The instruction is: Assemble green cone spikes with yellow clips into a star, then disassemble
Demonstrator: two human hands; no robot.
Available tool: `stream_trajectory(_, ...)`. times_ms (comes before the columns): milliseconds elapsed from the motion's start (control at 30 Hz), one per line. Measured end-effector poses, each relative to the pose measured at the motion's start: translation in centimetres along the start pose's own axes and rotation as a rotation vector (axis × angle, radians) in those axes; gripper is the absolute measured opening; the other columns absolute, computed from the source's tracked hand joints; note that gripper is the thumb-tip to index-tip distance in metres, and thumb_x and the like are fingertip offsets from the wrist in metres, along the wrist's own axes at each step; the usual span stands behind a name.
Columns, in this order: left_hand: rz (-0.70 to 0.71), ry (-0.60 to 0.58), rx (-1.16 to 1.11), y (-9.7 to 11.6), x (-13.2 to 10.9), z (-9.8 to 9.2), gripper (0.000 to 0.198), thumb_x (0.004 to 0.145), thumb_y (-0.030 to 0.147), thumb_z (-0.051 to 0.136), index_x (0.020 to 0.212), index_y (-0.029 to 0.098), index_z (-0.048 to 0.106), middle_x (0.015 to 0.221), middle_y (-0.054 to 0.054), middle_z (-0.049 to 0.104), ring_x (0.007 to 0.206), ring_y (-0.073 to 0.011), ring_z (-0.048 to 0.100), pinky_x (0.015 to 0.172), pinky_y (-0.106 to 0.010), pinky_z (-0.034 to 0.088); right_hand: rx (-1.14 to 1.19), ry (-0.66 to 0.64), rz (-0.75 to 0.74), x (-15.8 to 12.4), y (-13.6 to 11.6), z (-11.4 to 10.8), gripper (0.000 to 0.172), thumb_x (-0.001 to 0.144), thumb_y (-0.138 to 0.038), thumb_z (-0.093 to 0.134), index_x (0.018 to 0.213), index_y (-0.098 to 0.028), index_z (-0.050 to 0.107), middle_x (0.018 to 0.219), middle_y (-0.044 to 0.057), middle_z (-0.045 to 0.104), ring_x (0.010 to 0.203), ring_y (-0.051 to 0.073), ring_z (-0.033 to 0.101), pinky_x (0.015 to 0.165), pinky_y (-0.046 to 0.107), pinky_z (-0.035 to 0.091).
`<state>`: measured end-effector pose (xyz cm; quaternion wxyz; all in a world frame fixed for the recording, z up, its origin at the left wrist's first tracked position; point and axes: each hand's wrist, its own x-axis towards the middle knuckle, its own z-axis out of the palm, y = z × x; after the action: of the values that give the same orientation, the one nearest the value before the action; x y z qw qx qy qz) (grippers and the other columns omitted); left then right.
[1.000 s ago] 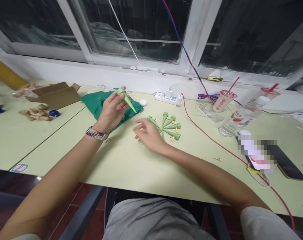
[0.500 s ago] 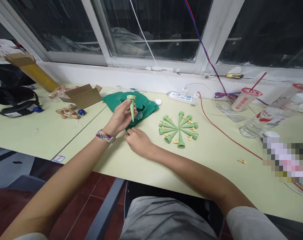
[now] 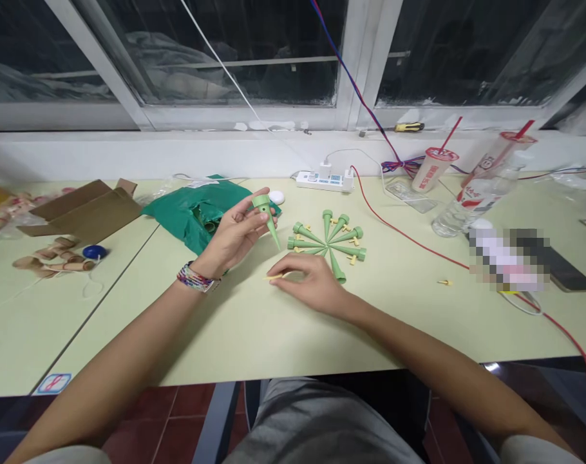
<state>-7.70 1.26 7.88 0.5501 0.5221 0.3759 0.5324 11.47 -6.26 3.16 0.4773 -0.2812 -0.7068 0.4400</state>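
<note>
The left hand (image 3: 234, 237) pinched a light, stiff green plastic spike (image 3: 268, 216) near its wide collar, while the nearly flat right hand (image 3: 312, 283) seemed to touch a thin yellow plastic peg (image 3: 274, 277).

The matt green plastic watering spike (image 3: 268, 216) I hold looks smooth, while the green plastic bag (image 3: 191, 219) beside it is thin, creased and faintly glossy. The cardboard box (image 3: 87, 206) is rough, unfinished brown board, and the desk (image 3: 235, 328) has a smooth, matt pale top.
</note>
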Motion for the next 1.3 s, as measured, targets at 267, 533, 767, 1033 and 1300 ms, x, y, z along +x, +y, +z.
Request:
stream_trajectory(267,0.022,-0.107,0.000,-2.8,-0.2,3.9,0.051,0.065,0.035,0.102,0.103,0.022,0.071,0.088,-0.002,0.076,0.088,-0.0220,0.077,0.083,-0.034,0.064,0.040,0.374,0.042,0.7,-0.7,-7.3,0.025,0.082,-0.040,0.087,0.102,-0.026,0.079,0.092,0.001,0.073,0.089,0.020,0.074,0.084,0.038,0.068)
stream_trajectory(533,0.018,-0.152,0.110,-3.9,-1.3,5.5,0.044,0.064,0.037,0.102,0.088,0.021,0.068,0.082,-0.002,0.073,0.074,-0.0174,0.071,0.071,-0.030,0.059,-0.120,0.361,-0.049,0.1,1.1,-7.5,0.025,0.088,-0.049,0.080,0.092,-0.025,0.077,0.096,0.003,0.077,0.090,0.020,0.075,0.086,0.037,0.067)
stream_trajectory(767,0.049,-0.147,0.159,-4.2,-1.9,5.2,0.053,0.065,0.036,0.102,0.104,0.022,0.071,0.073,0.003,0.067,0.068,-0.0144,0.067,0.066,-0.026,0.054,-0.188,0.341,-0.173,-0.5,1.8,-7.1,0.019,0.094,-0.045,0.075,0.094,-0.026,0.079,0.098,0.003,0.079,0.089,0.019,0.074,0.084,0.037,0.066)
stream_trajectory(1033,0.063,-0.171,0.127,-5.0,-2.2,5.3,0.044,0.071,0.035,0.100,0.099,0.023,0.068,0.072,0.003,0.066,0.068,-0.0136,0.065,0.064,-0.025,0.052,-0.290,0.317,-0.314,-0.5,1.5,-7.4,0.018,0.096,-0.038,0.073,0.090,-0.022,0.078,0.091,0.004,0.078,0.080,0.018,0.073,0.076,0.034,0.065)
stream_trajectory(1300,-0.001,-0.194,-0.006,-4.7,-2.7,6.0,0.043,0.068,0.036,0.102,0.088,0.022,0.067,0.069,0.004,0.064,0.063,-0.0117,0.059,0.061,-0.024,0.050,-0.340,0.299,-0.326,-0.6,1.6,-8.0,0.018,0.098,-0.038,0.071,0.090,-0.022,0.077,0.092,0.005,0.078,0.082,0.018,0.072,0.075,0.033,0.064)
